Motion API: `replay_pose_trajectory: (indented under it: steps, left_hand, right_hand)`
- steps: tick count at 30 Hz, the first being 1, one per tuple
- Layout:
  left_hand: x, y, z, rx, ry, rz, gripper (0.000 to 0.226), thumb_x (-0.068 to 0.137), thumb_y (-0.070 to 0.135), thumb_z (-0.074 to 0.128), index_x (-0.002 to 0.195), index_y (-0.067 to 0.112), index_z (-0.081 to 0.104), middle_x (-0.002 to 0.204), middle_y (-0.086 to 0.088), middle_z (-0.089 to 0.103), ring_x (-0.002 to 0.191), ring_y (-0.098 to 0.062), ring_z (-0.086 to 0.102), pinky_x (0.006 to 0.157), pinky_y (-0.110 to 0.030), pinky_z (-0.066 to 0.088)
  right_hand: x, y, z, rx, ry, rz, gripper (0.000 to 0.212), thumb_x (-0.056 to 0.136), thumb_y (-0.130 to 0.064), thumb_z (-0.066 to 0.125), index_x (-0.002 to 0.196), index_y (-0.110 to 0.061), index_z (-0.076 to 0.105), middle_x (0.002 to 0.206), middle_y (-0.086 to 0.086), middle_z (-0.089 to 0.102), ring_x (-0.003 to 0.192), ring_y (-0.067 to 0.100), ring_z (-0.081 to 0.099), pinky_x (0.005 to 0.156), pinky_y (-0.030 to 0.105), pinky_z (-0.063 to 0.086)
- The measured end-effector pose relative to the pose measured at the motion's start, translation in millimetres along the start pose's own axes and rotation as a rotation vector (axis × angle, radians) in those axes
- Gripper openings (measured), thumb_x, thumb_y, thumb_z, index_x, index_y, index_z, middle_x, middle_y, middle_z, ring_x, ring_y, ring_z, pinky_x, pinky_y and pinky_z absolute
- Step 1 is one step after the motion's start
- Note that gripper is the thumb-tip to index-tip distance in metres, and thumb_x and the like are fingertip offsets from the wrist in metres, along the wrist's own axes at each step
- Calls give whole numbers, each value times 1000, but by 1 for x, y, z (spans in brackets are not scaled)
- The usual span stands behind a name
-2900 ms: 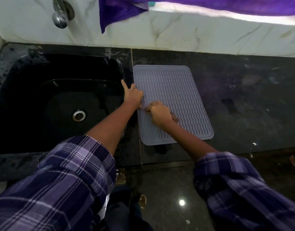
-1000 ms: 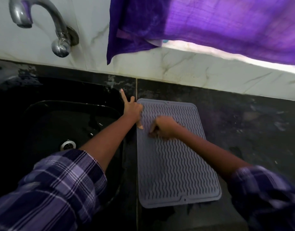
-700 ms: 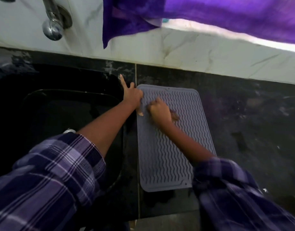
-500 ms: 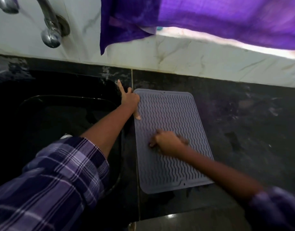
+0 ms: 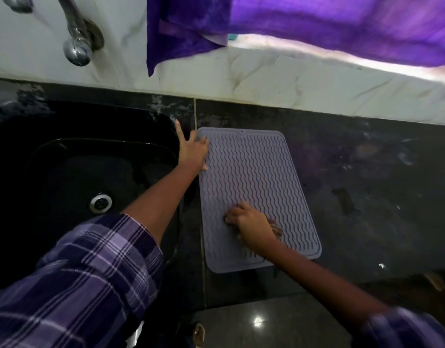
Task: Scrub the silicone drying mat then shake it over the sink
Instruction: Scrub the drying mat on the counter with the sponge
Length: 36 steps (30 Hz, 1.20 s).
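A grey silicone drying mat (image 5: 254, 177) with wavy ridges lies flat on the dark stone counter, just right of the black sink (image 5: 73, 177). My left hand (image 5: 192, 153) rests on the mat's far left edge, fingers spread, pinning it down. My right hand (image 5: 251, 226) is closed around a small brownish scrubber (image 5: 275, 227), mostly hidden under the palm, and presses on the near part of the mat.
A chrome tap (image 5: 75, 38) sticks out of the white marble wall above the sink. A purple cloth (image 5: 291, 23) hangs along the wall behind the counter (image 5: 367, 184). The sink drain (image 5: 100, 202) shows in the basin. The floor lies below the counter's front edge.
My right hand has slid with the scrubber from the mat's far end toward its near end. The left hand has stayed at the far left edge.
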<state>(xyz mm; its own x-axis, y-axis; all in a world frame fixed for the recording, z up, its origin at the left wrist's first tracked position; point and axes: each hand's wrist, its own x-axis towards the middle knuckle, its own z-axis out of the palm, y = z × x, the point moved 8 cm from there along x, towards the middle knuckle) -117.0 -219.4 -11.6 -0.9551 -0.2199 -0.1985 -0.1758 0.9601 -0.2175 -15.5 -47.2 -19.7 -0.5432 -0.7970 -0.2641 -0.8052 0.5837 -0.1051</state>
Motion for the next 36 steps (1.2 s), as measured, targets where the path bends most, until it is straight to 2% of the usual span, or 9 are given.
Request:
replay_pose_trajectory:
  steps: [2, 4, 9, 15, 20, 26, 29, 33, 36]
  left_hand:
    - [-11, 4, 0, -80, 9, 16, 48, 81, 47, 68, 119, 18, 61, 116, -6, 58, 129, -27, 37, 109, -74, 0]
    - [-21, 8, 6, -141, -57, 33, 52, 75, 51, 72, 115, 20, 64, 119, -8, 57, 130, -27, 36, 107, -76, -5]
    - [-42, 19, 13, -29, -175, 57, 70, 65, 61, 76, 121, 22, 63, 128, -6, 56, 132, -29, 34, 104, -75, -8]
    - [-46, 23, 5, 69, -135, 27, 65, 66, 62, 74, 115, 20, 63, 119, -4, 59, 130, -29, 36, 104, -75, -8]
    - [-75, 26, 2, 9, -30, -14, 30, 77, 47, 71, 83, 18, 63, 99, 0, 64, 116, -24, 46, 109, -74, -3]
    - [-92, 27, 16, -72, -89, -40, 29, 84, 42, 66, 104, 22, 69, 99, -1, 66, 124, -23, 42, 108, -73, -5]
    - [-93, 28, 14, -60, -80, -27, 26, 84, 41, 66, 102, 22, 69, 97, 0, 67, 124, -23, 41, 107, -72, -6]
    - [-96, 32, 5, 33, -78, -23, 22, 84, 39, 68, 76, 20, 61, 72, 4, 56, 117, -23, 46, 111, -71, -3]
    - [-99, 43, 7, 65, -140, -28, 36, 75, 51, 73, 93, 21, 65, 88, 1, 58, 121, -25, 43, 106, -74, -5]
  right_hand:
    - [10, 14, -10, 80, -100, 57, 27, 87, -16, 57, 112, -21, 66, 117, -2, 60, 106, 19, 55, 88, 32, 48]
    - [44, 29, -28, 114, -115, 129, 22, 90, -21, 55, 107, -24, 68, 106, -5, 64, 99, 18, 62, 85, 30, 52]
    - [81, 23, -27, -46, 63, 273, 31, 91, -12, 51, 121, -11, 60, 124, 11, 57, 126, 27, 41, 93, 38, 45]
    - [-38, -29, 20, 58, -24, 38, 37, 86, -13, 54, 122, -10, 61, 125, 10, 57, 123, 29, 44, 89, 37, 47]
    - [4, 3, -22, 96, 31, 120, 34, 90, -16, 52, 122, -21, 61, 124, 8, 58, 114, 24, 51, 95, 35, 46]
    - [39, -11, -9, -12, 113, 195, 36, 93, -8, 47, 128, -12, 53, 129, 8, 55, 126, 26, 40, 95, 38, 47]
    - [-23, -31, 19, 16, 104, 6, 40, 90, -8, 48, 128, -11, 55, 132, 8, 55, 129, 26, 39, 101, 38, 41]
    - [-57, -30, 17, 168, -30, -121, 37, 83, -7, 56, 118, -16, 65, 121, 3, 65, 116, 20, 52, 88, 32, 46]
    - [-10, -3, -20, 212, 37, 1, 30, 90, -9, 51, 114, -16, 68, 118, 4, 67, 109, 20, 59, 93, 34, 49]
